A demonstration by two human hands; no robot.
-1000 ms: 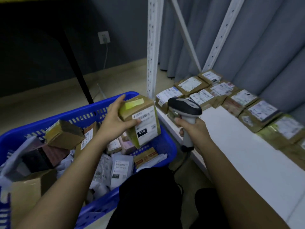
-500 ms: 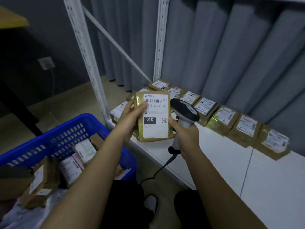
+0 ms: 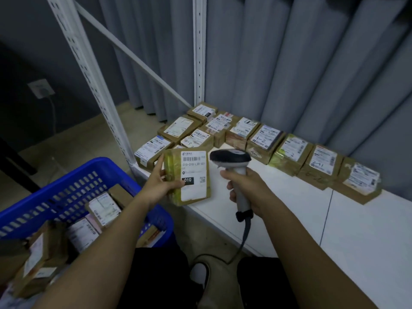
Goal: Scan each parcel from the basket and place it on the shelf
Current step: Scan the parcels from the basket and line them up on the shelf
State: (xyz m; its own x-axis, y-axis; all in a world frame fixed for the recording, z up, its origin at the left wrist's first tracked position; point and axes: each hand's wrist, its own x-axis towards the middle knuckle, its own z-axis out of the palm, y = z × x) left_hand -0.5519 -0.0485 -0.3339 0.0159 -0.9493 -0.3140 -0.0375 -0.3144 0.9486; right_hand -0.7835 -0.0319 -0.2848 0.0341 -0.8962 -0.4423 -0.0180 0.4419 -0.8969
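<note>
My left hand (image 3: 161, 183) grips a small brown parcel (image 3: 193, 175) with a white label marked 010, held over the front left corner of the white shelf (image 3: 289, 210). My right hand (image 3: 245, 188) grips the handle of a grey and black barcode scanner (image 3: 230, 158), whose head sits just right of the parcel. The blue basket (image 3: 66, 188) stands at lower left with several labelled parcels inside. A row of labelled parcels (image 3: 267, 139) lies along the back of the shelf.
White slotted shelf posts (image 3: 89, 70) and a diagonal brace rise behind the basket. Grey curtains (image 3: 289, 63) hang behind the shelf. The scanner cable (image 3: 243, 239) drops toward the floor between my legs. A wall socket (image 3: 41, 88) is at left.
The view has swung from the basket toward the shelf. My left hand carried the parcel out of the basket and lowered it to the shelf's front corner; the scanner stays beside it.
</note>
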